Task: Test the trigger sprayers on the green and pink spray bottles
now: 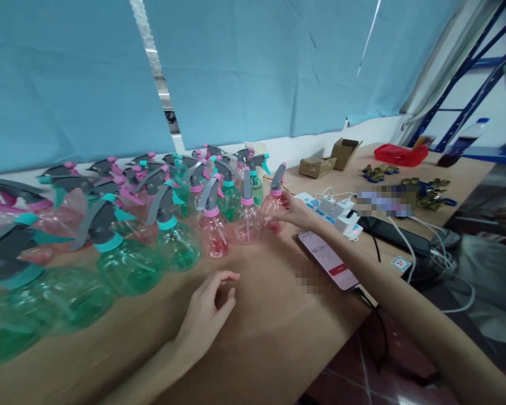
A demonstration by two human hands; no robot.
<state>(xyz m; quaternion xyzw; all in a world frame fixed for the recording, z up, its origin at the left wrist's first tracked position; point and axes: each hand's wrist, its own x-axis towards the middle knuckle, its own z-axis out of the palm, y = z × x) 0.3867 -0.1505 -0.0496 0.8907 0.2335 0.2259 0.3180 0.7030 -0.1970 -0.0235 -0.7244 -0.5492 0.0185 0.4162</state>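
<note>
My right hand (293, 211) is wrapped round the body of a pink spray bottle (274, 219) with a grey and pink trigger head, upright on the table at the right end of the front row. My left hand (213, 301) hovers over the bare wood in front of the bottles, thumb and fingers apart, with nothing in it. Beside the held bottle stands another pink spray bottle (248, 222). A darker pink spray bottle (215, 233) and a green spray bottle (177, 244) continue the row leftward. Many more green and pink bottles crowd behind them.
A phone (329, 261) showing a timer lies under my right forearm, with a cable attached. White power strips (333, 211) and cables lie beyond it. Farther right are cardboard boxes (318, 167), brass-coloured parts (430, 194) and a red tray (400, 154). A person sits at the right.
</note>
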